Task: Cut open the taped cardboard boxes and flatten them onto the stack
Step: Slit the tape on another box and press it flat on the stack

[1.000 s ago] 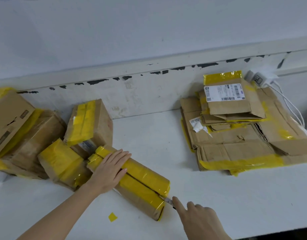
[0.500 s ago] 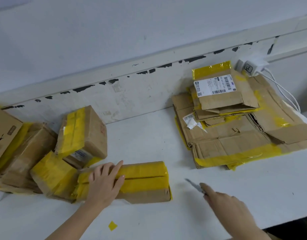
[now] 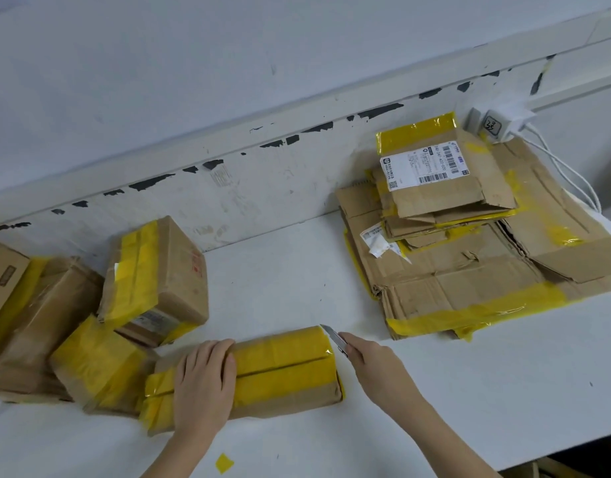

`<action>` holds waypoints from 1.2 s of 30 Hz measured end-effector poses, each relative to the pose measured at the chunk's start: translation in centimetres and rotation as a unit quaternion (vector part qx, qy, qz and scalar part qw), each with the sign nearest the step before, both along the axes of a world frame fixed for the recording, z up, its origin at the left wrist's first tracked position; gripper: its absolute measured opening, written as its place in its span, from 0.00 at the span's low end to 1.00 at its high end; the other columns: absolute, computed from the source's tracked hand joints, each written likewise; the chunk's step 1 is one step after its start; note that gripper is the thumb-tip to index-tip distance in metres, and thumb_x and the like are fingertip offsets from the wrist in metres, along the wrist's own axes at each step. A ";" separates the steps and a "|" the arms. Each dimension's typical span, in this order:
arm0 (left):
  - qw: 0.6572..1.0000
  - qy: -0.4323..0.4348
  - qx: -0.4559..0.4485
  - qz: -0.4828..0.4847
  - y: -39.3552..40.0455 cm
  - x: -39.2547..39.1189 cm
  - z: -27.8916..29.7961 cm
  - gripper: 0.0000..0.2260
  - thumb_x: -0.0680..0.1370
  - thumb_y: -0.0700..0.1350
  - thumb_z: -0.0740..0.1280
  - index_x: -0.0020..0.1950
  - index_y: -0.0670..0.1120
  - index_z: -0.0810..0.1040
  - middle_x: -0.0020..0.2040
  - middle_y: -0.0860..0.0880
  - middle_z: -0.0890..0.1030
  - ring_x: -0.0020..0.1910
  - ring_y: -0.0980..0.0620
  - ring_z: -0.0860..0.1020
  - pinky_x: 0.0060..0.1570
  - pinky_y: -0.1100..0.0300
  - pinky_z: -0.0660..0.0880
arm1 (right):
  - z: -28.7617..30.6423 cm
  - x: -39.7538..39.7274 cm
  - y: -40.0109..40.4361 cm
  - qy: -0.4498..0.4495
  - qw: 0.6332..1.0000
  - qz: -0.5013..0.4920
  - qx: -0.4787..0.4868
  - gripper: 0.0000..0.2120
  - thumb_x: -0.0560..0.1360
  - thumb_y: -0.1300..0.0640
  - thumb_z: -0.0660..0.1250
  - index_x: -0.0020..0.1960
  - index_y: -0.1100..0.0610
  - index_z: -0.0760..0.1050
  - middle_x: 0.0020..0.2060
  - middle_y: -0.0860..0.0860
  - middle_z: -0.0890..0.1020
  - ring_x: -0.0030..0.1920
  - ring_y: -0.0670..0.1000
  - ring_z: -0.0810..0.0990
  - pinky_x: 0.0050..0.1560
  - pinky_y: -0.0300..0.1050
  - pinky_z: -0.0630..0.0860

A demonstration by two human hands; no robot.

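The step in hand looks like the cutting of one box's end seam. A long, flat brown cardboard box wrapped in yellow tape [image 3: 262,370] lies near the front edge of the white desk [image 3: 469,391], left of the middle. The left hand [image 3: 204,381] lies across its left part, fingers curved over the far top edge, pressing it down. The right hand [image 3: 373,363] is curled around a small silver utility knife [image 3: 333,338], whose blade tip sits at the box's far right corner, touching or almost touching the tape; I cannot tell which.

A dark line runs along the top of the box between the two bands of tape, which suggests the long seam may already be slit, though the film's glare makes this uncertain. My judgement is that the next move calls for drawing the blade down the right end toward the front edge, with a shallow cut and the left hand kept well apart from the blade's path.

The stack of flattened brown cardboard with yellow tape strips [image 3: 462,263] lies at the back right of the desk, the topmost piece carrying a white shipping label [image 3: 423,163]. A cluster of taped brown boxes still uncut [image 3: 100,315] crowds the left edge; the farthest ones are cut off by the frame. The knife handle is hidden inside the fist. A small yellow tape scrap [image 3: 224,462] lies near the front edge.
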State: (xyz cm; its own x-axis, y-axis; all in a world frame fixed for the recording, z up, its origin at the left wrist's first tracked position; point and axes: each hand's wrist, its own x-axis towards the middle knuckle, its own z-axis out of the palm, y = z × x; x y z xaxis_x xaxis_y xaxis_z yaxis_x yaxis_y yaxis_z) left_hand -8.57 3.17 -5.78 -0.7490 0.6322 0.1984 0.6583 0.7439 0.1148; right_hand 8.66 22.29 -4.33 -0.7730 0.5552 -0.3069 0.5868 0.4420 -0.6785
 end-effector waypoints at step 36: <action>0.984 -0.034 -0.087 0.150 1.1 0.4 1.7 0.17 0.81 0.50 0.49 0.50 0.49 0.77 0.47 0.49 0.79 0.48 0.48 0.76 0.43 0.56 0.68 | 3.7 7.8 -1.9 0.066 0.982 -0.105 -0.144 0.14 0.80 0.55 0.57 0.53 0.38 0.76 0.26 0.45 0.79 0.23 0.38 0.72 0.31 0.28 0.67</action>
